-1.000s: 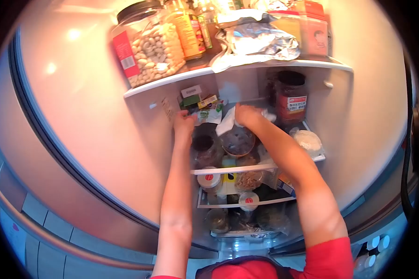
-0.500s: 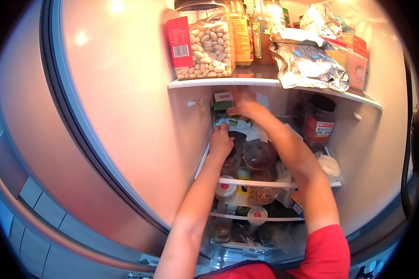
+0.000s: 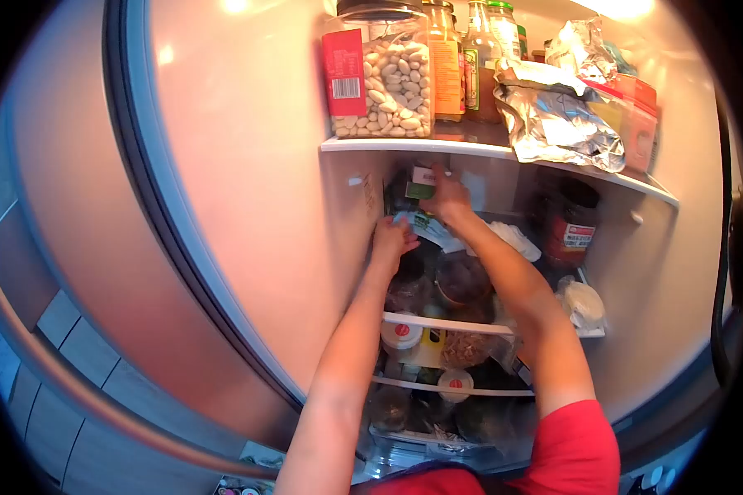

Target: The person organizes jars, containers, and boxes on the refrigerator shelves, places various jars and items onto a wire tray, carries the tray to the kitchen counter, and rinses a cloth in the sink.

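Deep on the second refrigerator shelf, my right hand (image 3: 447, 198) grips a small green and white box (image 3: 422, 183) by its right side. Lower and to the left, my left hand (image 3: 394, 239) has its fingers closed at the edge of a white and green packet (image 3: 425, 227); how much of the packet it holds is partly hidden. A round bowl with a dark cover (image 3: 462, 279) stands below the packet. To the right of my right wrist lies a white crumpled bag (image 3: 516, 241).
Above, a shelf (image 3: 421, 147) holds a jar of nuts (image 3: 384, 82), bottles and a foil bag (image 3: 561, 120). A dark jar with a red label (image 3: 571, 227) and a white round item (image 3: 582, 305) stand at the right. Lower shelves hold lidded containers (image 3: 402, 334).
The view has shifted, so the shelves appear further right. My right hand has left the white bag, moved left and taken hold of the green and white box. My left hand has come to the packet.
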### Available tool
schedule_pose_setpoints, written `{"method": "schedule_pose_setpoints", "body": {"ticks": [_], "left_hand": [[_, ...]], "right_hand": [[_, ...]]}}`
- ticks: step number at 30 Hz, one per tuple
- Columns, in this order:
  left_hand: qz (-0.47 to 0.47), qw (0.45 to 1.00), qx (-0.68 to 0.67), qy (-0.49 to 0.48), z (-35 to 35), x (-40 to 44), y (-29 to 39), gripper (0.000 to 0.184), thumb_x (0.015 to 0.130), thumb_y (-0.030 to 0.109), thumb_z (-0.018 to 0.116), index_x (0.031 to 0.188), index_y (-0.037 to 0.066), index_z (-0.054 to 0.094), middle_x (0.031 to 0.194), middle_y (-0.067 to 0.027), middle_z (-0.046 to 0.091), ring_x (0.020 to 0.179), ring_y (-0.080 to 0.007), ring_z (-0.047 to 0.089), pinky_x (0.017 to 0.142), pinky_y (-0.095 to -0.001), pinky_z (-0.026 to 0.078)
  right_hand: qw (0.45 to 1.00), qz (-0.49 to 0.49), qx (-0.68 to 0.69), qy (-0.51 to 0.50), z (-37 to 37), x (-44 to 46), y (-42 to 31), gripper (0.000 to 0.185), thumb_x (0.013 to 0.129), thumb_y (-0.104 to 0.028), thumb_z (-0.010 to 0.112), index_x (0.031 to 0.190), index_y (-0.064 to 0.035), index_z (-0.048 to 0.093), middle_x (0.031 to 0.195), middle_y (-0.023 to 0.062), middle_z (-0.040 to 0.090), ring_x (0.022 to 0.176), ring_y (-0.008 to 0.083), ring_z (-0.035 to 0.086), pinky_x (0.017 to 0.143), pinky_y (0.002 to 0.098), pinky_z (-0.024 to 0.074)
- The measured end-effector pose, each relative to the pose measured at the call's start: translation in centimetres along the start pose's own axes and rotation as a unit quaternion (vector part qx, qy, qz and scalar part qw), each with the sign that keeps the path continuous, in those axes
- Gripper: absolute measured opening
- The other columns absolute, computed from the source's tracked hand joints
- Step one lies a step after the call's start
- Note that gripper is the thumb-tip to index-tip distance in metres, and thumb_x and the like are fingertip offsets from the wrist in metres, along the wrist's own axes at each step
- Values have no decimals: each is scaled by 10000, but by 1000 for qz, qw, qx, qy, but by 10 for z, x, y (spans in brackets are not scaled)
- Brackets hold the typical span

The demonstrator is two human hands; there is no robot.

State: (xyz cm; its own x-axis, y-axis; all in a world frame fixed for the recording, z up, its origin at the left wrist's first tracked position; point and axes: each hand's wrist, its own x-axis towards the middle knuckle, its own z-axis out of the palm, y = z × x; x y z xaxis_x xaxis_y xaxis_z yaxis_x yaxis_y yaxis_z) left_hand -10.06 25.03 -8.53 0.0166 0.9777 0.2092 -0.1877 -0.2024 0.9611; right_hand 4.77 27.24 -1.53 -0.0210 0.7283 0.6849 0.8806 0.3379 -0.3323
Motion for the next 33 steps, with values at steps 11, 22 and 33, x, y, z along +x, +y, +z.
{"method": "schedule_pose_setpoints", "body": {"ticks": [11, 22, 33], "left_hand": [[-111, 896, -315, -294, 15, -62, 37, 572, 881, 527, 519, 1285, 128, 460, 1288, -126, 501, 1172, -346, 494, 797, -614, 458], [-28, 894, -380, -236, -18, -154, 42, 751, 712, -127, 551, 1386, 77, 291, 1235, -130, 513, 1106, -271, 551, 925, -395, 482], [36, 961, -189, -200, -22, -127, 26, 689, 729, -34, 594, 1372, 26, 354, 1263, -160, 504, 1066, -262, 578, 863, -359, 503]], "right_hand": [[976, -27, 140, 167, -63, -126, -41, 748, 560, -223, 792, 1207, -70, 450, 1038, 184, 541, 942, 323, 579, 823, 381, 476], [795, 21, 595, 115, -129, -180, -49, 629, 696, -43, 746, 1213, 10, 392, 1166, 104, 523, 1102, 184, 504, 980, 321, 389], [716, 53, 690, 92, -140, -199, -57, 614, 741, -54, 709, 1250, -37, 366, 1207, 119, 497, 1111, 238, 527, 901, 404, 493]]}}
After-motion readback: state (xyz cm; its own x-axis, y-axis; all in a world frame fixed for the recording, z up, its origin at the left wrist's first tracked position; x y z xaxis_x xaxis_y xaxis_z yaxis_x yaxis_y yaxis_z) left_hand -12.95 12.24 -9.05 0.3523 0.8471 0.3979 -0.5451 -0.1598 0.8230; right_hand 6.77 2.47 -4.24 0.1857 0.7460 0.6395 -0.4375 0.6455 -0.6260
